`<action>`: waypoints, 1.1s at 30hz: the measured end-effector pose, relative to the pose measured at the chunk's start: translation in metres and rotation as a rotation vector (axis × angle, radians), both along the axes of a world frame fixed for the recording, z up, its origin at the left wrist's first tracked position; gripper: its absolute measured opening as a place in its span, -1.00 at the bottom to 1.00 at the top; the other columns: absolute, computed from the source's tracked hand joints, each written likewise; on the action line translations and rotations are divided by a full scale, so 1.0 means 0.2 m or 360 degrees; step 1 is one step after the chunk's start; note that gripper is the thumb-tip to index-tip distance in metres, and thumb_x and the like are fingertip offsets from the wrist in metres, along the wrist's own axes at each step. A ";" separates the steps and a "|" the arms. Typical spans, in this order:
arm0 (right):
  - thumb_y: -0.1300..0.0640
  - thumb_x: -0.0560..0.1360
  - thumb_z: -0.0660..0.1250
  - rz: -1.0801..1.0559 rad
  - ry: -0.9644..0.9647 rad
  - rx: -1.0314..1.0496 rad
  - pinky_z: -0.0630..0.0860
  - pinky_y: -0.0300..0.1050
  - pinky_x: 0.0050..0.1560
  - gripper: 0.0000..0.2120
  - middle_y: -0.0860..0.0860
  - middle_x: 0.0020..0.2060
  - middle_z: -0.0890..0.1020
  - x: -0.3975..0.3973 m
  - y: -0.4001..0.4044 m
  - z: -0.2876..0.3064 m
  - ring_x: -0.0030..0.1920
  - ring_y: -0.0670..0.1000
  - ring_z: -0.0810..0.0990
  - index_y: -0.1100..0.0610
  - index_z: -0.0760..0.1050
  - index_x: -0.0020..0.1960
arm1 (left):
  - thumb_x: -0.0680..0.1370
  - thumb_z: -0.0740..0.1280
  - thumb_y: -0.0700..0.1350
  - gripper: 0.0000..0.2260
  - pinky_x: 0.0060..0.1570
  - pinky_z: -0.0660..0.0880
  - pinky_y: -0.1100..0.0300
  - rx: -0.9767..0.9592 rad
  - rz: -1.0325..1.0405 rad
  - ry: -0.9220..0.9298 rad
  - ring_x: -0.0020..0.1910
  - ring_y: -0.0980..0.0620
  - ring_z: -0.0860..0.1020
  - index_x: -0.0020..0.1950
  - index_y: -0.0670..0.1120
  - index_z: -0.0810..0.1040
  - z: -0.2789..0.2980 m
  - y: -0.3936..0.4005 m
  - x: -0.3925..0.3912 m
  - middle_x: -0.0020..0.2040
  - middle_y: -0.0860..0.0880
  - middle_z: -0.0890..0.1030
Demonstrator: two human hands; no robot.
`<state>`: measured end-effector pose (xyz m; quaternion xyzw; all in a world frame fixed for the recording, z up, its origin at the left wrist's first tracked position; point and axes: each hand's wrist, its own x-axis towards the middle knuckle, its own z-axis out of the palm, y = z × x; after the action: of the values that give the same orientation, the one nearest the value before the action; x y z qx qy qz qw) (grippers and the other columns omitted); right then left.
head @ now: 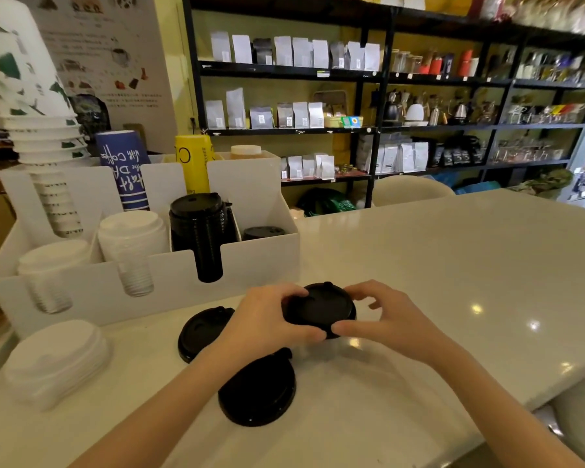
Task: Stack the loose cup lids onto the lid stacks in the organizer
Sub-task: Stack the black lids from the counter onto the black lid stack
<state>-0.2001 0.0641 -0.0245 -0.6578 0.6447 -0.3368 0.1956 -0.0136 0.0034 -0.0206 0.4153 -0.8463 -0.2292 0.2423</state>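
Note:
Both my hands grip a small stack of black lids [320, 307] just above the counter: my left hand [267, 319] on its left rim, my right hand [382, 315] on its right rim. Two more loose black lids lie on the counter, one [201, 332] partly under my left hand and one [257, 390] nearer to me. A loose pile of white lids [56, 361] sits at the left. The white organizer [250, 261] behind holds a tall black lid stack [200, 228], a low black stack [262, 233] and two white lid stacks [132, 238] [53, 261].
Paper cup stacks [41, 130], a blue cup sleeve [125, 170] and a yellow one [193, 163] stand in the organizer's back row. The white counter [453, 282] stretches right. Shelves of coffee bags [284, 79] line the far wall.

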 end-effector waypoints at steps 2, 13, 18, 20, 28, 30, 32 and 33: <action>-0.12 0.27 0.44 0.0029 -0.0002 -0.0059 0.41 -0.20 0.11 -0.46 -0.12 0.08 0.50 0.02 -0.04 0.06 0.09 -0.12 0.44 -0.04 0.42 0.20 | 0.24 0.48 0.13 -0.43 -0.04 0.40 0.35 -0.0046 0.0016 0.0109 0.03 0.19 0.44 0.21 0.07 0.46 0.05 -0.03 0.03 0.15 0.07 0.57; -0.10 0.29 0.41 0.0208 -0.0123 -0.0447 0.34 -0.41 -0.12 -0.47 -0.16 -0.02 0.45 0.29 -0.42 0.36 0.02 -0.12 0.42 0.03 0.40 0.21 | 0.21 0.52 -0.02 -0.55 0.05 0.52 0.27 -0.0170 0.0259 0.0698 0.06 0.15 0.56 0.07 0.07 0.54 0.35 -0.23 0.32 -0.02 0.14 0.58; -0.12 0.34 0.37 0.0378 -0.0335 -0.0545 0.32 -0.43 -0.08 -0.49 -0.11 0.10 0.52 0.43 -0.62 0.41 0.07 -0.15 0.46 0.03 0.38 0.23 | 0.13 0.50 -0.03 -0.50 0.15 0.50 0.23 -0.0197 0.0350 0.1110 0.08 0.09 0.59 0.06 -0.02 0.56 0.42 -0.35 0.43 0.05 0.01 0.64; -0.07 0.36 0.36 0.0452 -0.0384 -0.0581 0.32 -0.43 -0.07 -0.54 -0.15 0.06 0.51 0.48 -0.69 0.43 0.03 -0.24 0.45 0.00 0.39 0.22 | 0.21 0.50 -0.16 -0.54 0.16 0.47 0.30 -0.0186 0.0369 0.1199 0.08 0.11 0.59 0.09 -0.08 0.55 0.43 -0.41 0.46 0.05 0.00 0.64; -0.04 0.41 0.32 0.0521 -0.0246 -0.0723 0.23 -0.47 0.03 -0.60 -0.15 0.10 0.52 0.58 -0.92 0.34 0.11 -0.20 0.41 -0.08 0.39 0.23 | 0.47 0.30 -0.16 -0.63 -0.08 0.44 0.53 -0.0139 0.0417 0.1033 -0.03 0.33 0.55 0.27 0.01 0.42 0.39 -0.60 0.54 0.09 0.11 0.57; -0.09 0.41 0.30 0.0480 -0.0136 -0.0773 0.28 -0.38 0.06 -0.56 -0.09 0.13 0.55 0.60 -0.96 0.32 0.14 -0.14 0.42 -0.04 0.39 0.26 | 0.50 0.26 -0.15 -0.66 -0.12 0.38 0.62 -0.0127 0.0436 0.0937 -0.04 0.43 0.50 0.26 0.04 0.41 0.36 -0.63 0.55 0.04 0.19 0.55; -0.13 0.40 0.30 0.0376 0.0000 -0.0832 0.33 -0.25 0.11 -0.52 -0.04 0.13 0.56 0.61 -0.98 0.29 0.16 -0.06 0.43 -0.01 0.38 0.27 | 0.50 0.26 -0.16 -0.71 -0.19 0.35 0.64 -0.0111 0.0439 0.0898 -0.14 0.54 0.47 0.19 0.09 0.41 0.35 -0.64 0.54 -0.06 0.27 0.51; -0.14 0.39 0.31 0.0322 0.0072 -0.0862 0.35 -0.19 0.14 -0.50 -0.03 0.13 0.56 0.62 -0.98 0.28 0.16 -0.04 0.43 0.00 0.37 0.27 | 0.49 0.28 -0.15 -0.73 -0.21 0.36 0.63 -0.0106 0.0447 0.0884 -0.14 0.52 0.48 0.14 0.12 0.41 0.34 -0.65 0.53 -0.08 0.28 0.50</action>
<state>-0.0763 -0.1324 0.0314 -0.7544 0.4667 -0.4606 0.0309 0.0916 -0.1266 0.0470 0.4415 -0.6891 -0.2703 0.5071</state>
